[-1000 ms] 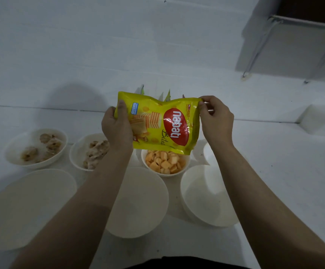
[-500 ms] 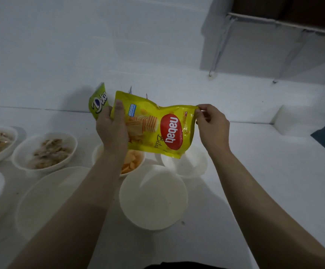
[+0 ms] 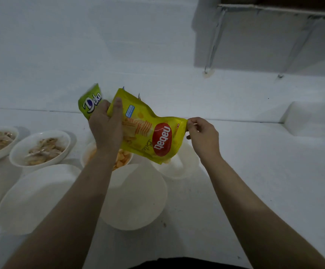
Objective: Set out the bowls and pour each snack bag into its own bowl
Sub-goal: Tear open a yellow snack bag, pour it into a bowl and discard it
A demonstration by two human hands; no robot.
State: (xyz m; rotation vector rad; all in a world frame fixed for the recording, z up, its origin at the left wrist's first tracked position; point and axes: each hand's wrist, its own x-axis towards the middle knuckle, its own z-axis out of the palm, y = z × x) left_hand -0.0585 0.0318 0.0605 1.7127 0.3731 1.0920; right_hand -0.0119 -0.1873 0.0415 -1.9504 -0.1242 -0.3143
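Over the small empty bowl [image 3: 179,167] is where the yellow Nabati bag [image 3: 150,133] hangs right now, held clear of the table, so that's my landmark. From what I'm watching, the bag's long axis runs from up-left of that bowl down toward it, with the low corner dipping just above the bowl's near-left rim. The left hand [image 3: 107,127] wraps the high end, thumb laid across the front, up-left of the bowl and above the bowl of orange cubes [image 3: 123,160]. The right hand [image 3: 202,136] sits directly above the empty bowl and pinches the bag's right-hand edge between thumb and fingertips. I can't tell if that edge is torn open yet, it's too small to read. My guess: whatever comes out drops from the low end, so the right hand, being nearer the bowl, steers it and the left tips it. The green Deka bag [image 3: 90,103] stands behind the left hand, further from the bowl.
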